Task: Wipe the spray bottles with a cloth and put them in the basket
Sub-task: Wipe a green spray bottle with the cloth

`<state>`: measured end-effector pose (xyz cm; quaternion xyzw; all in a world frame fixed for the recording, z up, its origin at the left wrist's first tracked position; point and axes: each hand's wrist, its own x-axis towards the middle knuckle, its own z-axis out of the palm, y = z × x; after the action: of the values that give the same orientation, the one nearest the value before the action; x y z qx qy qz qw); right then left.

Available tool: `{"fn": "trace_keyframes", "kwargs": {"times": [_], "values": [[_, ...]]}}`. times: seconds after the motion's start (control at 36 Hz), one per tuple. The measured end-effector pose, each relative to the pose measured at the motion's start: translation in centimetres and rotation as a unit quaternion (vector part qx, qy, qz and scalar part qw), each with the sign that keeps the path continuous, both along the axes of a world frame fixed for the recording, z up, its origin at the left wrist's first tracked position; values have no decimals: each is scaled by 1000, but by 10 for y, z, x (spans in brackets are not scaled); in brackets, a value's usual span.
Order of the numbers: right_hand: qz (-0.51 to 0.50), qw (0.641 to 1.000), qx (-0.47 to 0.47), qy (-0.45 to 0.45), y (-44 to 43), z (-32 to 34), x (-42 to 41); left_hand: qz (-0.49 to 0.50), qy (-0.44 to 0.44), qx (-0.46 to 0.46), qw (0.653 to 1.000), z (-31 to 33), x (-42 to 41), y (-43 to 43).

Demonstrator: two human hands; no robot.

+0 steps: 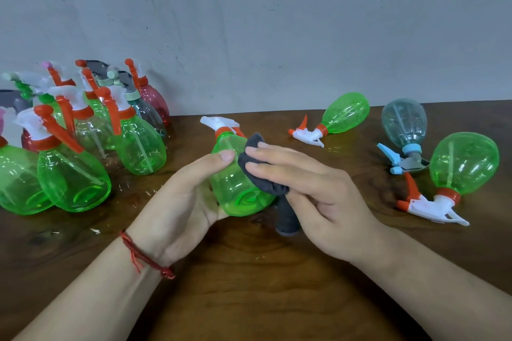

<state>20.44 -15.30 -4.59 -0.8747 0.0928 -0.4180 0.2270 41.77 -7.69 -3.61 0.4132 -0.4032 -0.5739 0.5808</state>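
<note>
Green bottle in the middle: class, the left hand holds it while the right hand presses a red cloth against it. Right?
Not quite: the head view shows the cloth is dark grey, not red. The left hand does hold the green bottle while the right hand presses the cloth against it.

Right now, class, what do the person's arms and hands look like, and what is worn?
Both forearms are bare: no sleeves, no gloves. The left hand has a red braided thread bracelet, knotted with loose ends, at its wrist; the right hand shows no ring, watch or band.
</note>
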Motion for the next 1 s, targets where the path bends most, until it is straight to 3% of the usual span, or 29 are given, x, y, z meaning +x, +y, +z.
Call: {"fn": "trace_keyframes", "kwargs": {"times": [0.42,0.53,0.58,0.67,0.72,0.78,0.89,0.94,1.0], "values": [[-35,998,-22,-57,-2,1,0,137,-8,-99,986,9,-11,4],[-35,989,107,-99,0,0,4,161,32,-106,981,10,-14,3],[-13,957,248,-152,5,0,13,166,75,-110,977,8,-15,3],[39,837,492,-237,15,3,26,171,107,-133,970,4,-16,2],[49,769,585,-252,19,3,31,180,103,-156,966,3,-19,3],[52,727,640,-244,24,2,34,202,72,-182,959,2,-24,4],[81,679,702,-202,31,0,36,239,-128,-278,922,0,-31,8],[96,680,706,-171,29,0,33,224,-239,-314,891,-3,-30,9],[100,687,704,-147,24,1,28,215,-296,-335,868,-3,-25,8]]}}
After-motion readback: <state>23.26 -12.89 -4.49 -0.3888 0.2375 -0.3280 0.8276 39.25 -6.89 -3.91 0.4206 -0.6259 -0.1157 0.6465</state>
